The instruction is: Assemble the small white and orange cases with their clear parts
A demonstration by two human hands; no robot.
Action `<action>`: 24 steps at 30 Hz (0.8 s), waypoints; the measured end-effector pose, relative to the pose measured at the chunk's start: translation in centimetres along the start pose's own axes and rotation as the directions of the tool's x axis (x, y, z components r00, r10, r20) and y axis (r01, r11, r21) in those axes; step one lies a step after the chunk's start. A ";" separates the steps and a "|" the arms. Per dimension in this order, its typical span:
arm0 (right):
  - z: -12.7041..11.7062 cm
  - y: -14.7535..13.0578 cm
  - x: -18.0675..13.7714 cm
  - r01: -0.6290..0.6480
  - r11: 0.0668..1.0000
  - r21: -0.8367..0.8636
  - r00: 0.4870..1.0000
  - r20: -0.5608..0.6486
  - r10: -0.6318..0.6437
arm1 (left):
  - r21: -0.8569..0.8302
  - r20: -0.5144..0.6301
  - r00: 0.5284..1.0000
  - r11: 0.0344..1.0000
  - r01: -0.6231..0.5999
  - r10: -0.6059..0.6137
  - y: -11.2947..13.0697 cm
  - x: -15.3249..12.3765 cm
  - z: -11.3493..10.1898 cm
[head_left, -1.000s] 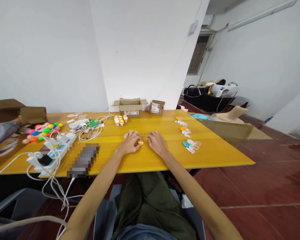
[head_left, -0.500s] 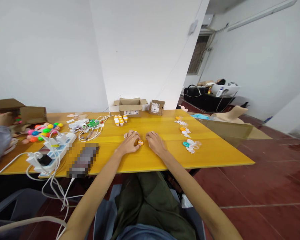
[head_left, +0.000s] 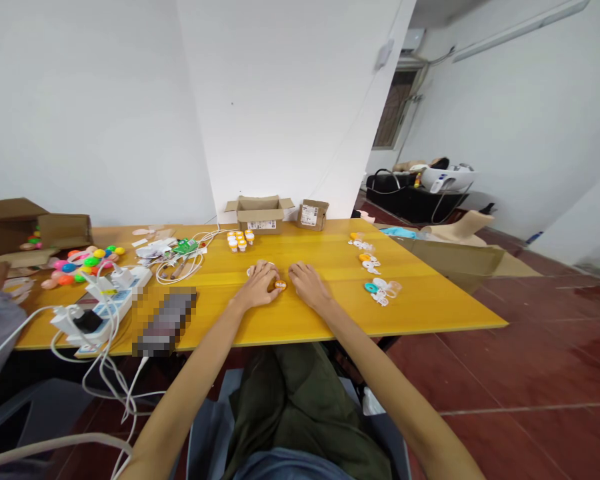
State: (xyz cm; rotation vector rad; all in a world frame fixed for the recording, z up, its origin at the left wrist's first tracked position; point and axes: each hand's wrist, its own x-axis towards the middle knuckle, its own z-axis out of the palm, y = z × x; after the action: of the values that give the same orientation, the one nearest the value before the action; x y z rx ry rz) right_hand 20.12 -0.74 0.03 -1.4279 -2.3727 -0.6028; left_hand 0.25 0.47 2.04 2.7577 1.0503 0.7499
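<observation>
The small orange-topped piece (head_left: pixel 280 285) sits beside the tip of the left hand's (head_left: pixel 257 288) thumb, on the side facing the right fingers. The left thumb stands apart from its curved fingers; whether they pinch the piece, I cannot tell. The right hand (head_left: pixel 309 287) has its fingers bent downward, close together, just across a narrow gap from the piece; whether they hold anything is unclear. A nudge from either set of fingertips could tip the piece or slide it, since nothing visible fences it in. A careless outward sweep of the right fingers could also scatter the loose teal part (head_left: pixel 371 288) and its neighbours, well off to their right. A white part (head_left: pixel 250 271) peeks out beyond the left knuckles, mostly covered, its shape hard to make out; the palms' undersides are hidden.
</observation>
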 end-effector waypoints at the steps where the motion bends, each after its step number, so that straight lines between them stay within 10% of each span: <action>1: -0.1 0.0 0.1 0.000 1.000 0.004 1.000 0.004 0.000 | 0.001 0.004 1.000 1.000 0.002 -0.002 0.0 0.0 0.0; 24: 0.3 0.2 -0.1 0.002 0.998 0.062 1.000 -0.023 -0.001 | -0.002 0.006 1.000 1.000 -0.017 0.017 -0.2 0.0 0.3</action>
State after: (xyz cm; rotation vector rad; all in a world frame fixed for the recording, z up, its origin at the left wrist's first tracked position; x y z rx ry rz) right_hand 20.35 -0.56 -0.22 -1.3860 -2.3535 -0.5382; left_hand 0.22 0.67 1.74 2.7694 1.0258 0.7433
